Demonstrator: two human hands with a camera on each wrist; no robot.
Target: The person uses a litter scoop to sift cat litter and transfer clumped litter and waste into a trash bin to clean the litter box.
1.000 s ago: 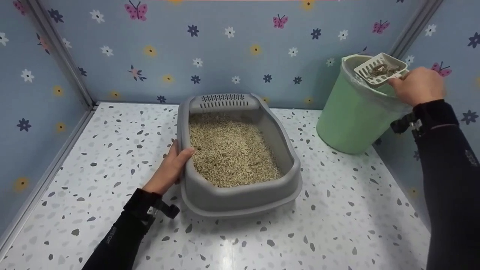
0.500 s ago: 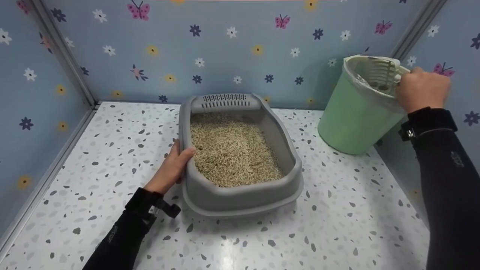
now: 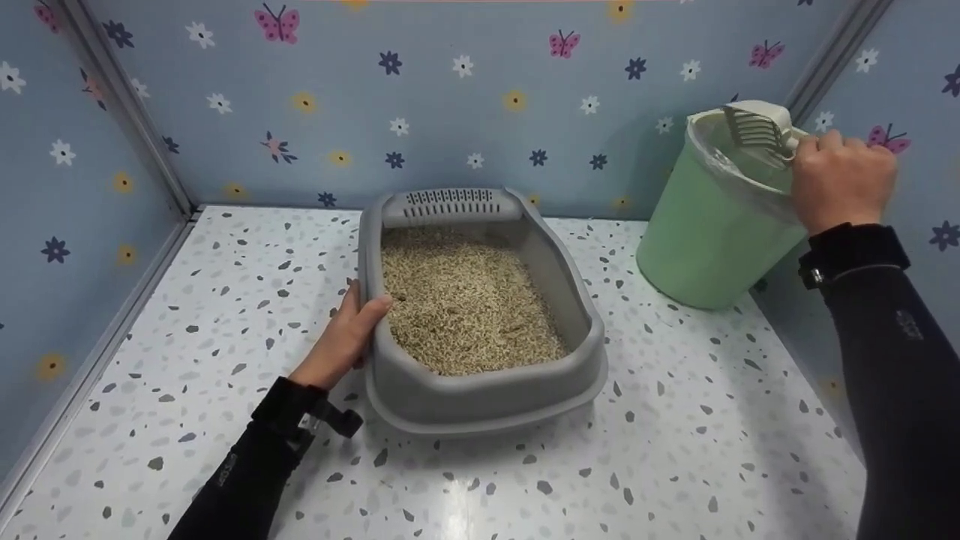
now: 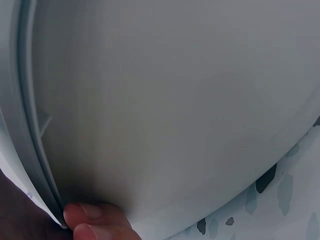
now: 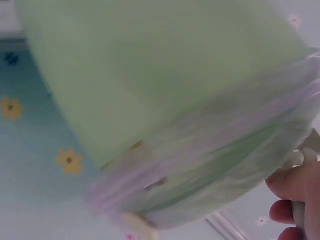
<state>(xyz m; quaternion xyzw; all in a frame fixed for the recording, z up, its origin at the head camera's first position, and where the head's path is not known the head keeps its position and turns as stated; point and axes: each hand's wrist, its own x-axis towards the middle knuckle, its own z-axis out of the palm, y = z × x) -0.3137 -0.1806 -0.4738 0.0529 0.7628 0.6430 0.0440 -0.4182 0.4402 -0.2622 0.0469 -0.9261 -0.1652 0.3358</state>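
Note:
A grey litter box (image 3: 487, 401) holding tan granular litter (image 3: 465, 307) stands on the speckled surface. My left hand (image 3: 341, 337) grips its left rim, thumb over the edge; in the left wrist view fingertips (image 4: 100, 220) show under the rim against the outer wall. At the right, my right hand (image 3: 846, 180) grips the handle of a pale slotted litter scoop (image 3: 759, 131). The scoop is tipped on its side over the mouth of a green bin (image 3: 712, 232), and no litter shows on it. In the right wrist view, fingers (image 5: 290, 185) curl round the handle beside the bin's rim.
A clear plastic liner (image 5: 200, 155) folds over the bin's rim. Behind everything stands a blue wall panel (image 3: 480, 90) with flowers and butterflies; similar panels close off both sides. The speckled white floor (image 3: 675, 450) extends in front of the box.
My right hand has turned the scoop from level to tipped over the bin, and the clumps it carried have left it. It then rose slightly. My left hand stays on the box.

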